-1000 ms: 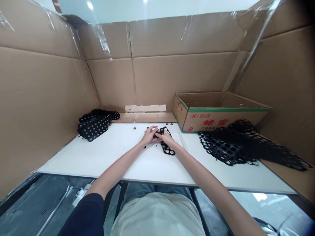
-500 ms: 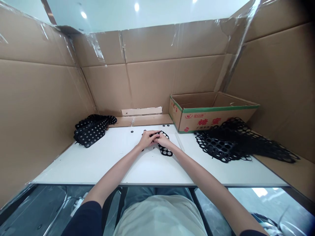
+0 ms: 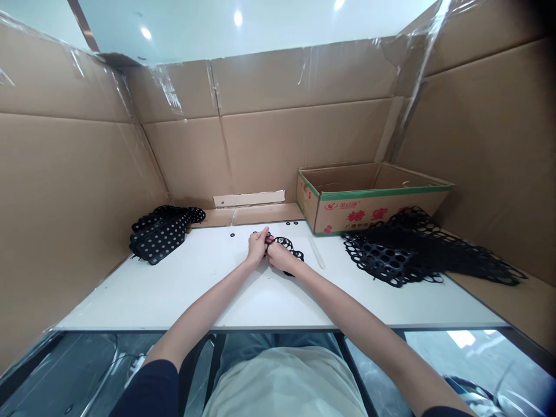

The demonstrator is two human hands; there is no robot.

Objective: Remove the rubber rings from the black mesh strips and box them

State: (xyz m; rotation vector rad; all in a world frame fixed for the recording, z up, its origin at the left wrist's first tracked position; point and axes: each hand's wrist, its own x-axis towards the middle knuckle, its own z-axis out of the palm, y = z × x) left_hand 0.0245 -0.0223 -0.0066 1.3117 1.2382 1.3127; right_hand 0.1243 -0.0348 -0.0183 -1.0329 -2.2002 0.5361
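Three cardboard walls (image 3: pixel 269 139) round white tabletop (image 3: pixel 195 289), bright ceiling lights (image 3: pixel 238 18) above. Left hand (image 3: pixel 257 247) and right hand (image 3: pixel 279 256) pinch black perforated strip (image 3: pixel 288 242) near tabletop's middle. Dotted black pile (image 3: pixel 160 236) at left, green-edged carton (image 3: pixel 339 215) at right.

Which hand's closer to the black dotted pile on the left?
Left. The left hand is to the right of the black dotted pile, not touching it; the right hand is farther right, beyond the left.
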